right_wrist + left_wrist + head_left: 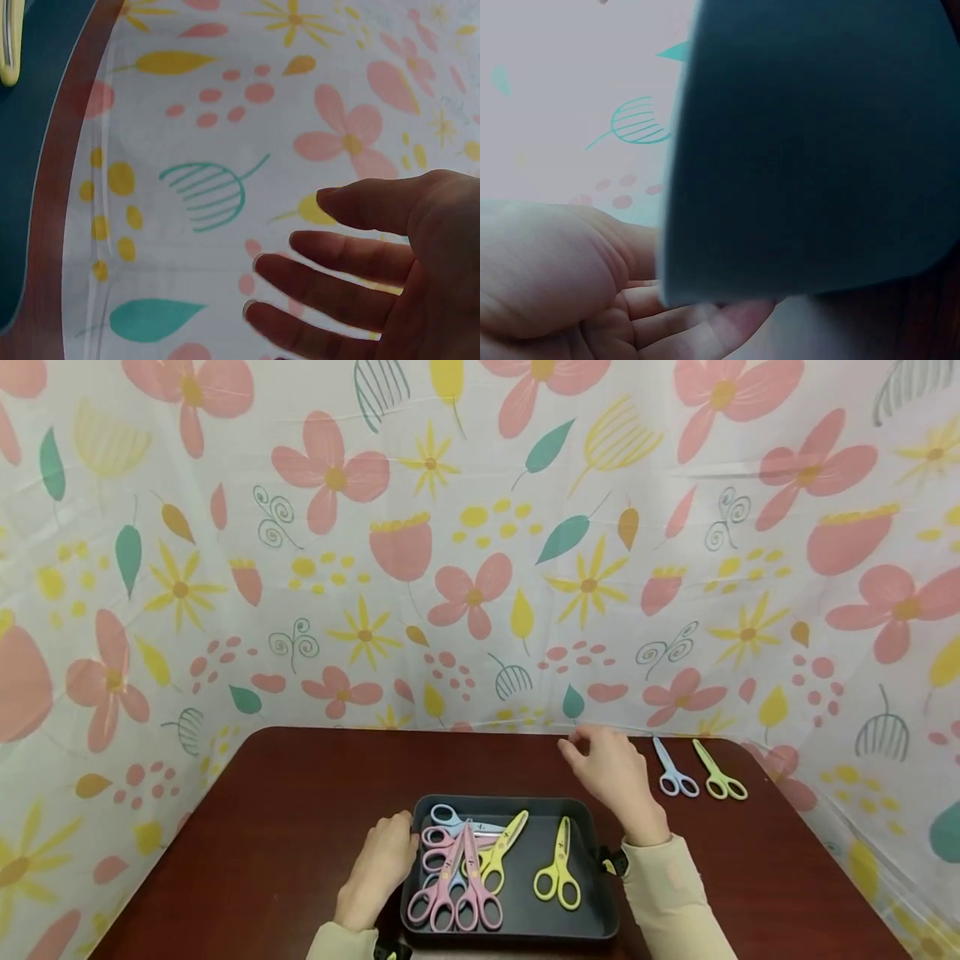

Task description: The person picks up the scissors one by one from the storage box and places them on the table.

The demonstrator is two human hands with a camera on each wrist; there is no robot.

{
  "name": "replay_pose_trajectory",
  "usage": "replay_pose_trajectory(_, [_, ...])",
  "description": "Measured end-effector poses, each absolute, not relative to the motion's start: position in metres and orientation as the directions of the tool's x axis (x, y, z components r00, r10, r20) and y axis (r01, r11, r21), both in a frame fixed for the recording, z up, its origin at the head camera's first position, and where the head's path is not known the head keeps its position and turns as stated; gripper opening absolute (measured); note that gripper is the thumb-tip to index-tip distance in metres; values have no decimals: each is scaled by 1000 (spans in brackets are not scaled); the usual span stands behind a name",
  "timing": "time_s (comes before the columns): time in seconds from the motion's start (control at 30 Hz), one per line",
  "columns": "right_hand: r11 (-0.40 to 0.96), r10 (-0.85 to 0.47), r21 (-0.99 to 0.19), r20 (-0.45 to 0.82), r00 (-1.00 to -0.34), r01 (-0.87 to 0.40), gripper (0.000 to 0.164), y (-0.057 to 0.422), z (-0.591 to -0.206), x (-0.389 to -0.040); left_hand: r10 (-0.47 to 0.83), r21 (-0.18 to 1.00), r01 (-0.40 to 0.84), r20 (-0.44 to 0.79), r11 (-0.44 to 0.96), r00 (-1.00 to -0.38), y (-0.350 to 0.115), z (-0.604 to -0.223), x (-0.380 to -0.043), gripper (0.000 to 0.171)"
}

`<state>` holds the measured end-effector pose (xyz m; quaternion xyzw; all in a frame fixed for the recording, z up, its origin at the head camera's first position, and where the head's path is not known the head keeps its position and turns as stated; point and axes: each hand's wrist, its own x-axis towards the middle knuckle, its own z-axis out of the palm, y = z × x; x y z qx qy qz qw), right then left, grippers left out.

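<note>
My left hand point(384, 856) is at the left side of a dark tray point(540, 927). In the left wrist view its fingers point(712, 330) bend round the tray's edge, partly hidden by the tray wall. My right hand point(611, 781) is above the table beyond the tray's far right corner, holding nothing; the right wrist view shows its fingers point(330, 277) apart and loosely bent. Several scissors lie in the tray: pink scissors point(476, 889) overlap blue scissors point(480, 827) and yellow scissors point(506, 847) on the left. Another pair of yellow scissors point(558, 868) lies apart on the right.
Blue scissors point(671, 772) and yellow-green scissors point(716, 772) lie at the far right of the brown table point(322, 777), close to its back edge. A flower-patterned cloth point(480, 527) hangs behind and along both sides.
</note>
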<state>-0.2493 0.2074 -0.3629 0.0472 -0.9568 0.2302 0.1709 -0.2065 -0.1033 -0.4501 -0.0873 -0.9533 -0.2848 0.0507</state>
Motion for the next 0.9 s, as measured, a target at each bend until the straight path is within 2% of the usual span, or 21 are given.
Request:
replay_pose_trajectory(0.5, [857, -273, -311, 401, -875, -410, 17, 160, -363, -228, 131, 546, 177, 123, 819, -984, -105, -449, -207, 9])
replay_pose_trajectory(0.67, [814, -414, -268, 357, -838, -516, 16, 144, -362, -215, 129, 554, 177, 126, 813, -984, -105, -451, -205, 7])
replay_pose_trajectory(0.9, [720, -611, -231, 239, -755, -655, 22, 130, -365, -202, 121, 554, 160, 107, 817, -987, -105, -449, -207, 9])
